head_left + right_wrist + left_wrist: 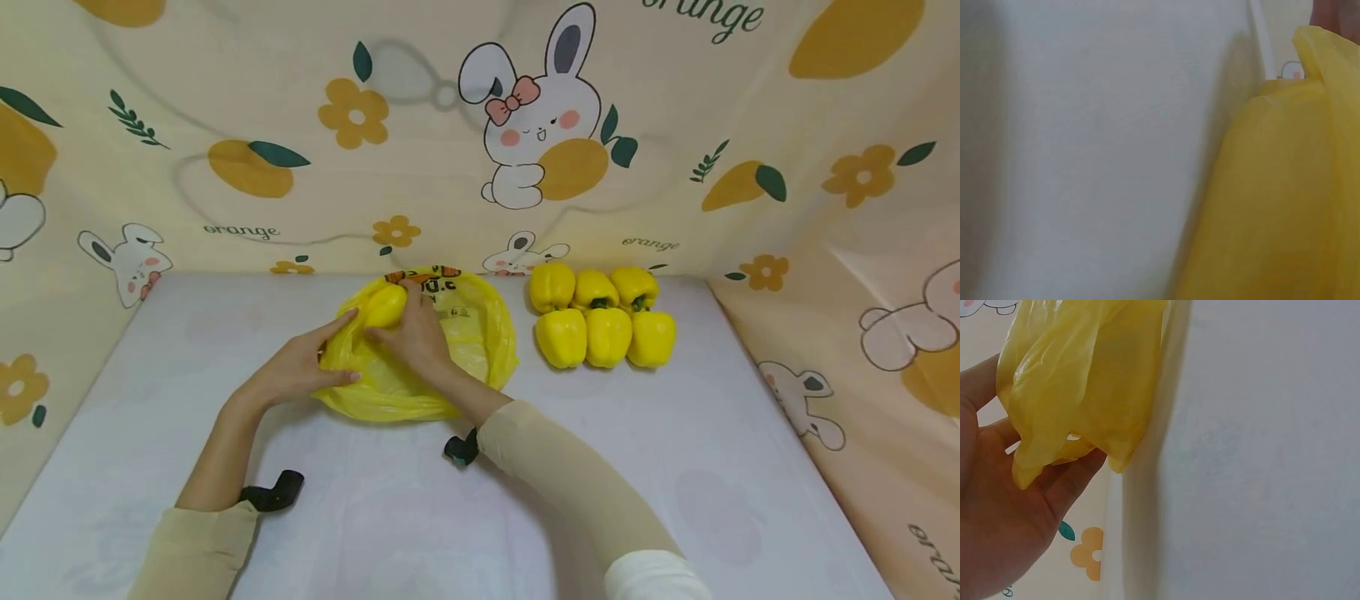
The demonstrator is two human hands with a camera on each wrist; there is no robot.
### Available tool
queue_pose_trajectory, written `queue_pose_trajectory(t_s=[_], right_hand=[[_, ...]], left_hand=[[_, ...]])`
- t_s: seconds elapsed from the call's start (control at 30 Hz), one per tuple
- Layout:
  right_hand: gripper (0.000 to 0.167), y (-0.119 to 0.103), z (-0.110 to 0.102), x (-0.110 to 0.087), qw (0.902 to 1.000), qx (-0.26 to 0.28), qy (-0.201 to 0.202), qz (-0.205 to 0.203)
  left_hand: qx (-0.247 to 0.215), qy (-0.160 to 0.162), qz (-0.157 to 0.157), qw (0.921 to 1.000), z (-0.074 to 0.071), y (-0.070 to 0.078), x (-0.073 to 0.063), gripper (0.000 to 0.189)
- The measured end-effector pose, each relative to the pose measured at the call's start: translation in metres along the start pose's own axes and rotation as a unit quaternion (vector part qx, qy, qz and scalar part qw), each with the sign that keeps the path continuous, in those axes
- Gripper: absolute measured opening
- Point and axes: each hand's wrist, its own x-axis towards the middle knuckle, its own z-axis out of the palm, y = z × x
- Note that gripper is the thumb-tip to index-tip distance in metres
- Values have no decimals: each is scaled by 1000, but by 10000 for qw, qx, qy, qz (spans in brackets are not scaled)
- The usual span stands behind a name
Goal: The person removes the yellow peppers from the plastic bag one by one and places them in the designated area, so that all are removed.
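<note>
A yellow plastic bag (pixel 480 346) lies spread on the table with its mouth facing up. My right hand (pixel 420 333) reaches in over the bag and grips a smooth yellow bell pepper (pixel 385 307) near the bag's left side, thumb and fingers on it. At the left rim, my left hand (pixel 300 364) touches the bag with thumb and fingers spread apart. In the left wrist view, the fingers (pixel 1072 481) pass behind the bag's loose edge (pixel 1085 381), and their tips are hidden. The right wrist view shows mostly bag (pixel 1272 187); the pepper is out of sight there.
Several yellow bell peppers (pixel 583 337) stand in two rows right of the bag, on the white tabletop (pixel 375 508). A patterned cloth (pixel 420 183) with rabbits and oranges rises behind and along both sides. A black wrist camera (pixel 273 492) sits on each forearm.
</note>
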Motion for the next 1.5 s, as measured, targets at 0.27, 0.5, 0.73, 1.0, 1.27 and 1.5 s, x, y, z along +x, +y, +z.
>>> queue_pose_trajectory(t_s=[0.27,0.5,0.73,1.0,1.27,1.5], right_hand=[[89,-1,-13,-3,9998,136,-23,-144],[88,2,-26,-8,9988,396,-163,-221],[86,2,-44,-12,9939,927,-314,-514],[87,3,-68,-19,9884,1284,-618,-527],[84,18,-94,-31,9822,1693,-713,-397],[84,34,-110,-40,9772,1922,-763,-488]], left_hand=[[-58,22,-71,10000,0,-2,-2,98],[-48,13,-30,10000,0,-2,-2,98],[2,-4,-74,10000,-3,-3,-5,98],[47,11,-67,10000,-6,-2,-7,97],[-11,19,-144,9999,-3,0,-4,95],[2,51,-152,9999,-1,-2,-3,97]])
